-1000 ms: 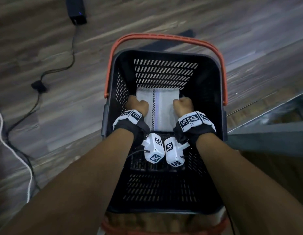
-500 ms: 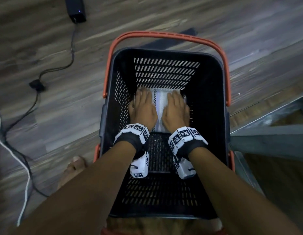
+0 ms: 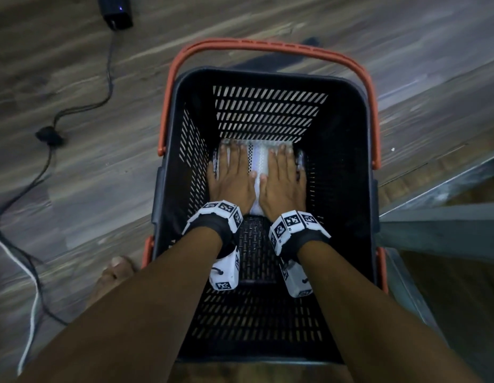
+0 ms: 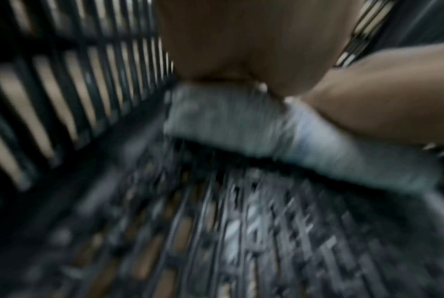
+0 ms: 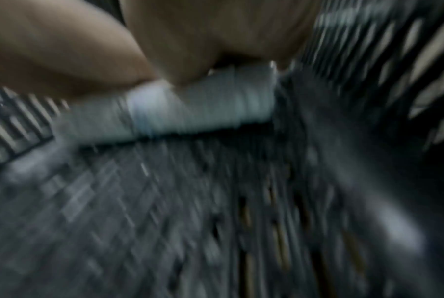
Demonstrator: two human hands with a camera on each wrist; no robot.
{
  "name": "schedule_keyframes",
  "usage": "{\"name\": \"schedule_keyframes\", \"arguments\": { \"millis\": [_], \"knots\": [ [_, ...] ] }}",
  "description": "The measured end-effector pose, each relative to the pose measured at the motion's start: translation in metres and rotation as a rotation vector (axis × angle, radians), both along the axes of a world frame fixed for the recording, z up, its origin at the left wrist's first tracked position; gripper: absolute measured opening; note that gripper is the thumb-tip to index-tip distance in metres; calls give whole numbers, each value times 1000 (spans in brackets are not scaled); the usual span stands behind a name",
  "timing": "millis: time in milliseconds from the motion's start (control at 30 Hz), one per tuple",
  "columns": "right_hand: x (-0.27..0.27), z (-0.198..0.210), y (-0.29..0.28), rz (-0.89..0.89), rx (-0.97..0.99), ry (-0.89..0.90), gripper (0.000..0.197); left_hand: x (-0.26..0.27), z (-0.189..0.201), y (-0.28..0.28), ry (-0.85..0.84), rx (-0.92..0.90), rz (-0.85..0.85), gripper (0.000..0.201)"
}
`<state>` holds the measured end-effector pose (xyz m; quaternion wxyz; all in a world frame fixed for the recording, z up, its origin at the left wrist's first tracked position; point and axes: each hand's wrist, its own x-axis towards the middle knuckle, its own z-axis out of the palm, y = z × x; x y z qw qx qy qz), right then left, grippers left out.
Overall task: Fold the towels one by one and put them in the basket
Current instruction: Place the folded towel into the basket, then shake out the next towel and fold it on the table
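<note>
Head view showed everything placed around one landmark, the basket (image 3: 348, 189), a black slotted tub with an orange handle (image 3: 268, 47). Nearest the camera, a bare foot (image 3: 113, 275) was seen just outside the basket's near left corner, on the wooden floor (image 3: 102, 189). Inside the basket, the near half of its bottom lay uncovered beneath the two forearms. Further in, the left hand (image 3: 230, 175) and the right hand (image 3: 284, 178) were laid flat, fingers straight and spread, pressed palm-down on the folded towel (image 3: 258, 164); nothing was pinched or curled round. The towel was lodged on the basket's bottom against its far wall, white with a checkered stripe between the hands.

Both wrist views were badly blurred; in each, only the towel's near folded edge (image 4: 228, 121) (image 5: 197, 104) under a palm could be made out, with the slotted basket walls beside it.

Trouble was judged possible on withdrawal: if the palms were dragged back rather than lifted straight, the top layer could be pulled open and the fold lost. The wrist-worn cameras hung low and might be snagged on the slots or on cloth. The deep, narrow walls were judged the main hindrance, leaving little room beside either hand.

Beyond the basket's left side, dark cables (image 3: 82, 106) and a white one (image 3: 30, 313) trailed across the floor, a tripping risk near the foot. Past the basket's far left corner, a small black box (image 3: 114, 11) was seen. Right of the basket, a grey ledge (image 3: 439, 219) stood close.
</note>
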<state>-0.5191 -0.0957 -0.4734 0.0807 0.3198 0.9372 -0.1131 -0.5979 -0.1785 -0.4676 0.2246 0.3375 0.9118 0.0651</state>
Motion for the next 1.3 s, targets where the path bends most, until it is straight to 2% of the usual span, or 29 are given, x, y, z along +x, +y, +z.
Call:
{"name": "schedule_keyframes", "arguments": {
  "millis": [133, 200, 300, 500, 667, 767, 833, 1033, 1300],
  "knots": [
    [1, 50, 4, 15, -208, -229, 53, 1, 44, -7, -160, -151, -33, 59],
    [6, 88, 2, 32, -234, -287, 38, 8, 77, -15, -145, -208, -106, 47],
    [20, 151, -7, 63, -239, -317, 32, 20, 133, -29, -79, -206, -183, 41],
    [56, 298, -19, 49, -118, -228, 29, 35, 282, -39, 69, -85, -219, 37],
    [107, 430, -31, -50, -36, -39, 30, 68, 421, -53, 215, 120, -233, 35],
    [149, 500, -41, -115, -19, 52, 39, 99, 485, -63, 286, 234, -244, 36],
    [186, 538, -50, -149, 24, 90, 39, 131, 520, -73, 335, 306, -280, 36],
    [269, 590, -61, -295, 110, 127, 35, 195, 567, -72, 433, 396, -465, 37],
    [397, 606, -46, -533, 132, 222, 29, 287, 581, -31, 373, 466, -727, 35]
  ]
}}
